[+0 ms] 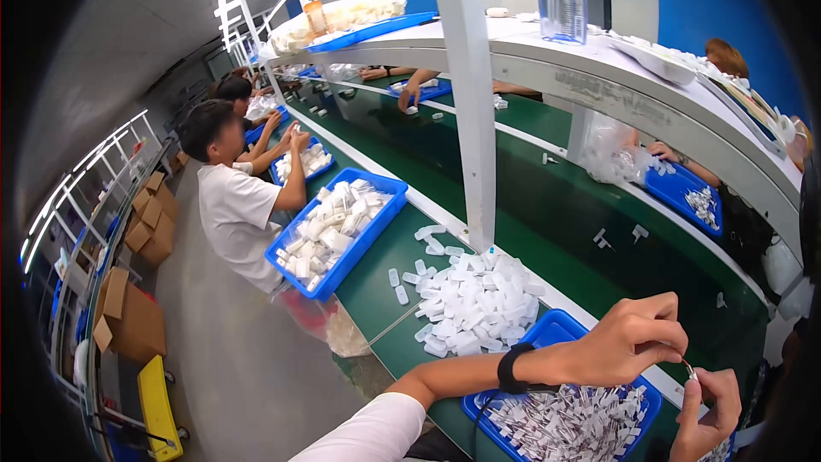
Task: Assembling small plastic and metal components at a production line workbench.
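My left hand (629, 344), a black band around its wrist, has thumb and fingers closed in a pinch on a thin red wire. Close by at the lower right, my right hand (711, 415) grips a small part (691, 371) between thumb and finger; the wire runs to that part, too small to make out further. Under my left forearm stands a blue tray (560, 322) filled with small white parts (564, 423) that have thin metal or wire ends. Beyond it, a heap of translucent white plastic casings (479, 304) lies on the green work surface.
Further left, a blue bin (369, 242) holds bigger white pieces. A white post (469, 103) rises beside the green conveyor belt (547, 197), under a shelf (564, 60). Co-workers sit along both sides; one in a white shirt (235, 210) is nearest. Cardboard boxes (128, 316) stand across the aisle.
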`<act>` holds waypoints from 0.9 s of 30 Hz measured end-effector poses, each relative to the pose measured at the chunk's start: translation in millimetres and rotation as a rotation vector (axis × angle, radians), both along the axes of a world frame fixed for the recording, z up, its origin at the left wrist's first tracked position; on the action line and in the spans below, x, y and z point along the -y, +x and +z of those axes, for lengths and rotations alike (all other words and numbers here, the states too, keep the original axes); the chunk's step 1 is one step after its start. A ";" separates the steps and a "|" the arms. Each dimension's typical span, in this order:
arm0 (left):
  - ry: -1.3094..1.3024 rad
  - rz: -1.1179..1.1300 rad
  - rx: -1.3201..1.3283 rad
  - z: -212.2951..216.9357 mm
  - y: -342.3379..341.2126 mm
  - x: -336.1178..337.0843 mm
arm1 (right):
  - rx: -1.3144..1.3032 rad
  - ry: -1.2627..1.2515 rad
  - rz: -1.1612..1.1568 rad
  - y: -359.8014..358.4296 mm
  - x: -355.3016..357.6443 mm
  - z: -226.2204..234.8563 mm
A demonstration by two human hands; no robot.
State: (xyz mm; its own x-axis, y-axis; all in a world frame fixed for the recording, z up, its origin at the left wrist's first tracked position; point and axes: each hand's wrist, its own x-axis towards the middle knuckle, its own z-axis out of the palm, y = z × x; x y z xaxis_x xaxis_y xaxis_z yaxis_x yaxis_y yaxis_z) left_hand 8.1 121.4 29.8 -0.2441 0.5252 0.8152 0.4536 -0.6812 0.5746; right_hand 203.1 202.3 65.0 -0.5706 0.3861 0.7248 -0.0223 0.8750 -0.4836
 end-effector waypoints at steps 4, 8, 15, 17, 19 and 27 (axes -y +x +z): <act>0.021 -0.031 0.007 -3.5 3.3 -5.6 | 0.029 -0.043 0.028 6.2 -6.8 -3.5; 0.037 -0.018 -0.006 -3.0 4.8 -3.8 | 0.059 -0.131 0.028 11.4 -10.0 -2.5; 0.106 0.064 -0.072 -9.6 3.6 -12.1 | 0.198 -0.149 0.105 15.0 -16.0 0.5; 0.106 0.065 -0.079 -8.7 3.3 -11.6 | 0.207 -0.153 0.099 15.4 -17.0 1.1; 0.106 0.070 -0.089 -7.1 3.0 -9.4 | 0.204 -0.139 0.105 15.1 -18.2 0.5; 0.103 0.075 -0.042 -7.1 4.1 -9.5 | 0.181 -0.088 0.104 11.6 -18.2 1.8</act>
